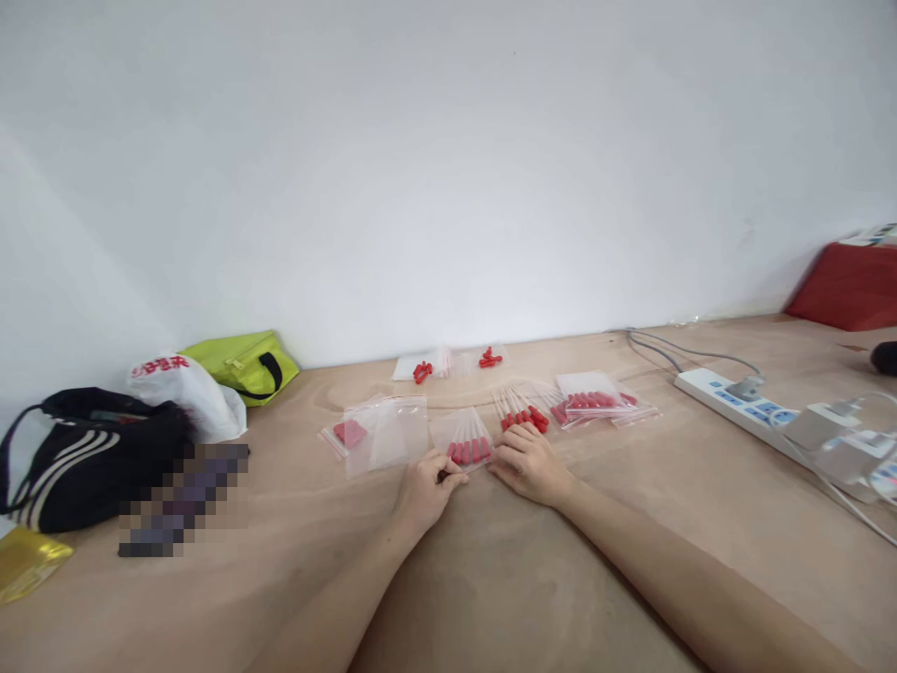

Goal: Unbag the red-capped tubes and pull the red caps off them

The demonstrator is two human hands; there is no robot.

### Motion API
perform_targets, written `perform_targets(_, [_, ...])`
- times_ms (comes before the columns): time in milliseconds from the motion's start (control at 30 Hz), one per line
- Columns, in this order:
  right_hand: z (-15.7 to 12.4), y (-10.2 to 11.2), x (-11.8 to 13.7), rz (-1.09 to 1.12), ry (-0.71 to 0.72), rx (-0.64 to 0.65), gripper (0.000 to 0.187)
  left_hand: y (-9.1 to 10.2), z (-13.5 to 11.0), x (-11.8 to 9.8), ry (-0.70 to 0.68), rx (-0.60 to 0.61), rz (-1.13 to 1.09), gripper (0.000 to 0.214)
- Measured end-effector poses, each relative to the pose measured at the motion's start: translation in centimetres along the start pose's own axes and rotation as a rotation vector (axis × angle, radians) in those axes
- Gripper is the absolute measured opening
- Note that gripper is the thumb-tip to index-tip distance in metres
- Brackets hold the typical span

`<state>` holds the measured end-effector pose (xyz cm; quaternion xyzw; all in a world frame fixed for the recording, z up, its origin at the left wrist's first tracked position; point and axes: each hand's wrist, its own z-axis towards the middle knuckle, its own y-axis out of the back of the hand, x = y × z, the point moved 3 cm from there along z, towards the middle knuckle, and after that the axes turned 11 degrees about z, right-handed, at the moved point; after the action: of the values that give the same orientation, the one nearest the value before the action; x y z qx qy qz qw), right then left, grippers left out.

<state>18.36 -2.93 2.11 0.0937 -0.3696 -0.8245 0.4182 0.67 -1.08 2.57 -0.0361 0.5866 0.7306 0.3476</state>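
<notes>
Between my hands a small clear zip bag (455,427) lies on the table, with several thin pale sticks with red ends (468,450) fanned inside it. My left hand (427,488) pinches the bag's near left edge between thumb and fingers. At its near right corner my right hand (531,465) has its fingers curled and closed on the edge. Just beyond my right hand lie loose red-ended sticks (524,418). Left of the bag is a flat, clear zip bag (387,435), partly over another bag with red pieces (348,432). Filled bags (592,400) are stacked to the right.
Small red pieces (421,372) lie in bags by the wall. A white power strip (729,400) with plugs and cables is at right, near a red bag (847,285). A black bag (98,458), a white plastic bag (189,397) and a lime-green pouch (242,365) are at left.
</notes>
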Motion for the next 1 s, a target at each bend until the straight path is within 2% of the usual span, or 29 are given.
perform_targets(267, [0.0,0.0,0.0,0.028,0.002,-0.010,0.014,0.0,0.0,0.2,-0.001,-0.022,0.002,0.011])
perform_targets(433, [0.0,0.0,0.1,0.037,0.014,-0.022,0.017,-0.1,-0.1,-1.2,-0.163,-0.045,0.012,0.008])
perform_targets(533, [0.1,0.0,0.2,0.040,0.025,-0.028,0.018,-0.5,0.2,-2.1,-0.221,-0.084,0.030,0.013])
perform_targets(800, [0.0,-0.2,0.1,0.067,0.036,-0.012,0.018,-1.3,1.0,-2.7,-0.205,-0.127,-0.003,0.016])
perform_targets(1000, [0.2,-0.3,0.2,0.069,0.039,-0.009,0.018,-1.3,1.0,-2.6,-0.229,-0.094,-0.081,0.016])
